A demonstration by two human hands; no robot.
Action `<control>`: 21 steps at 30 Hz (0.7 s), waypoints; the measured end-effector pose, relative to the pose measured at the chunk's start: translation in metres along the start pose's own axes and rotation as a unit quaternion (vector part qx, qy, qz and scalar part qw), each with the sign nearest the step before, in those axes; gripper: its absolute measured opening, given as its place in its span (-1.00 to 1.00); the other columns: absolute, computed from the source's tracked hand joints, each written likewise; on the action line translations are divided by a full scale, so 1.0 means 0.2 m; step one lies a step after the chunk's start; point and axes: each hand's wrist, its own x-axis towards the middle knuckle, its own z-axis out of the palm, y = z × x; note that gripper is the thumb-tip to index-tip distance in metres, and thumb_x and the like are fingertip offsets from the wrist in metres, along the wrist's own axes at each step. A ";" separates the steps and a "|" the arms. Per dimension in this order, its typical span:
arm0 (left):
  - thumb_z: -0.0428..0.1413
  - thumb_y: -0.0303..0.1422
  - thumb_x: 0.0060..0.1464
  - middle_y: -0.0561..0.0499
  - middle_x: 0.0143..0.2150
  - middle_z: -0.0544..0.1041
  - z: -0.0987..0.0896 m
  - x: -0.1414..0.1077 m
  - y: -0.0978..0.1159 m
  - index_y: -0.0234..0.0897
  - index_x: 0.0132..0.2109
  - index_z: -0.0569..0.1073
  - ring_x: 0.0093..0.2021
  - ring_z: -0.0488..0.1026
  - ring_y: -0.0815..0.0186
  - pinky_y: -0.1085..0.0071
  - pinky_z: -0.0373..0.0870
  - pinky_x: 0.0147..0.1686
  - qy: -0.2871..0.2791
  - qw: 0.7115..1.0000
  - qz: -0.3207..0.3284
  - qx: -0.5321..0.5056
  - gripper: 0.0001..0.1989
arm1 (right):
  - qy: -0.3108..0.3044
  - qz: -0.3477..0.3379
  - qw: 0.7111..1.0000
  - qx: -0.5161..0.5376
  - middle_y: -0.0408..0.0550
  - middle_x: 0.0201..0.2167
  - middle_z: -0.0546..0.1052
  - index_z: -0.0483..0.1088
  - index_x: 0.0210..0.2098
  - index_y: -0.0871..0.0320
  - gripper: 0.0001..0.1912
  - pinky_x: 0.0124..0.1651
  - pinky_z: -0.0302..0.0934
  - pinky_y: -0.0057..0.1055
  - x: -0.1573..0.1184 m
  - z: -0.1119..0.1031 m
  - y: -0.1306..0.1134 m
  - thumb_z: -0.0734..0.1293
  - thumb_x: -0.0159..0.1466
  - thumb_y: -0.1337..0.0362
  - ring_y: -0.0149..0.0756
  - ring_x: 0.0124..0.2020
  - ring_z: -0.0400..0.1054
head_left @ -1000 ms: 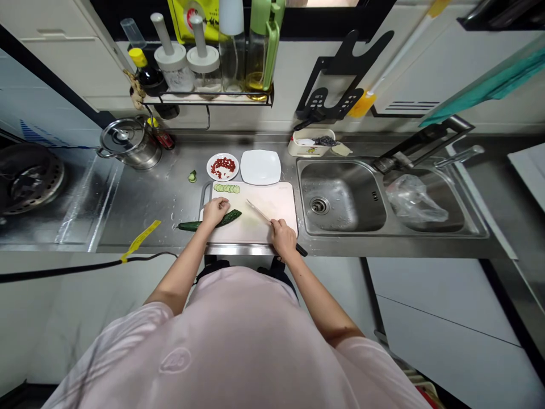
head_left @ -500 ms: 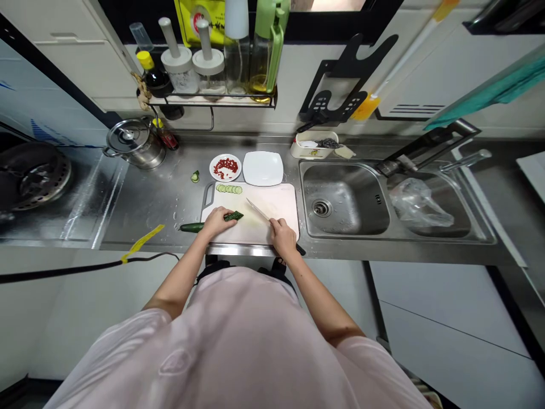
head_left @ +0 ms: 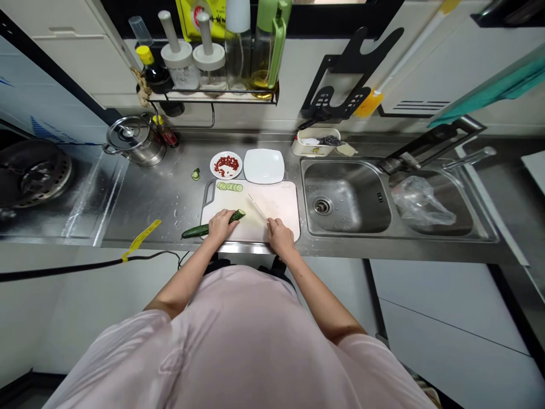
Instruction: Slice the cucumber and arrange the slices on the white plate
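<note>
My left hand (head_left: 221, 226) is wrapped over a dark green cucumber (head_left: 195, 232) that lies on the cutting board (head_left: 281, 199), its pale cut end pointing right. In my right hand (head_left: 281, 237) is a kitchen knife (head_left: 258, 207), with the thin blade slanting up and left, a short way from the cut end. The handle is mostly hidden by my fingers. A row of cucumber slices (head_left: 230, 187) lies at the board's upper left.
Behind the board stand a plate of chopped red pieces (head_left: 227, 174) and a white square plate (head_left: 264, 166). A cucumber end (head_left: 195, 174) lies to the left. Right of the board is the sink (head_left: 347, 199); a lidded pot (head_left: 136, 141) stands back left.
The cucumber has turned so its cut end faces more toward the upper right and shows more. My right hand has shifted slightly left, and the knife now shows its blade edge-on.
</note>
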 end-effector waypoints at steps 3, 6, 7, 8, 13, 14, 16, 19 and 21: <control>0.05 -0.18 0.14 -0.09 0.00 0.45 0.03 -0.01 0.01 -0.12 0.16 0.35 -0.01 0.38 0.15 0.32 0.29 -0.08 0.017 1.000 0.008 0.024 -0.56 | -0.019 -0.024 0.999 -0.011 0.03 -0.06 0.33 0.15 0.18 0.03 -0.61 -0.26 0.15 -0.37 -0.03 -0.02 -0.05 0.00 0.40 0.26 -0.28 -0.29 0.38; 0.04 -0.18 0.15 -0.08 -0.01 0.45 0.05 -0.02 0.01 -0.12 0.16 0.34 -0.04 0.39 0.17 0.33 0.29 -0.10 0.032 0.998 0.017 0.046 -0.56 | -0.030 -0.049 0.998 -0.024 0.04 -0.08 0.33 0.16 0.14 0.05 -0.63 -0.28 0.18 -0.37 -0.07 -0.04 -0.10 -0.01 0.40 0.28 -0.27 -0.28 0.39; 0.05 -0.18 0.15 -0.07 -0.02 0.46 0.05 -0.01 0.01 -0.12 0.15 0.35 -0.05 0.39 0.17 0.33 0.30 -0.11 0.036 0.998 0.019 0.052 -0.57 | -0.033 -0.058 0.997 -0.028 0.04 -0.09 0.34 0.17 0.12 0.07 -0.65 -0.29 0.19 -0.37 -0.08 -0.04 -0.12 -0.01 0.39 0.29 -0.26 -0.28 0.39; 0.05 -0.18 0.14 -0.07 -0.04 0.46 0.05 -0.01 0.01 -0.12 0.13 0.37 -0.06 0.40 0.17 0.32 0.30 -0.13 0.039 0.997 0.021 0.057 -0.58 | -0.035 -0.065 0.997 -0.031 0.03 -0.10 0.34 0.18 0.09 0.08 -0.66 -0.29 0.20 -0.37 -0.08 -0.04 -0.14 -0.01 0.39 0.31 -0.26 -0.28 0.40; 0.06 -0.14 0.13 -0.06 -0.10 0.50 0.05 -0.02 0.01 -0.17 -0.01 0.45 -0.10 0.42 0.18 0.34 0.29 -0.20 0.064 0.996 0.032 0.051 -0.67 | -0.053 -0.068 0.995 -0.053 0.05 -0.11 0.35 0.18 0.03 0.13 -0.69 -0.27 0.23 -0.37 -0.10 -0.04 -0.20 0.02 0.34 0.41 -0.25 -0.27 0.42; 0.06 -0.13 0.13 -0.06 -0.11 0.51 0.05 -0.02 0.01 -0.17 -0.02 0.45 -0.11 0.43 0.18 0.34 0.29 -0.21 0.075 0.996 0.035 0.045 -0.67 | -0.054 -0.067 0.995 -0.056 0.05 -0.11 0.35 0.18 0.02 0.13 -0.70 -0.27 0.24 -0.37 -0.10 -0.04 -0.20 0.02 0.34 0.42 -0.25 -0.27 0.42; 0.02 -0.12 0.16 -0.05 -0.12 0.53 0.06 -0.03 0.00 -0.16 -0.05 0.47 -0.14 0.44 0.21 0.35 0.28 -0.22 0.095 0.994 0.045 0.031 -0.68 | -0.055 -0.066 0.994 -0.062 0.06 -0.11 0.35 0.18 0.00 0.14 -0.72 -0.27 0.24 -0.38 -0.11 -0.04 -0.21 0.03 0.34 0.42 -0.25 -0.26 0.43; -0.04 -0.16 0.21 -0.04 -0.12 0.54 0.09 -0.03 -0.01 -0.15 -0.09 0.50 -0.14 0.46 0.24 0.37 0.27 -0.19 0.117 0.991 0.065 0.019 -0.71 | -0.055 -0.064 0.994 -0.065 0.07 -0.12 0.36 0.19 -0.02 0.15 -0.74 -0.27 0.25 -0.40 -0.11 -0.04 -0.22 0.05 0.33 0.43 -0.26 -0.26 0.44; -0.04 -0.19 0.22 -0.05 -0.11 0.55 0.11 -0.02 -0.01 -0.15 -0.11 0.52 -0.15 0.46 0.25 0.37 0.27 -0.18 0.127 0.989 0.076 0.019 -0.71 | -0.052 -0.065 0.994 -0.064 0.07 -0.14 0.37 0.19 -0.04 0.16 -0.75 -0.28 0.25 -0.42 -0.11 -0.04 -0.22 0.05 0.33 0.44 -0.26 -0.26 0.44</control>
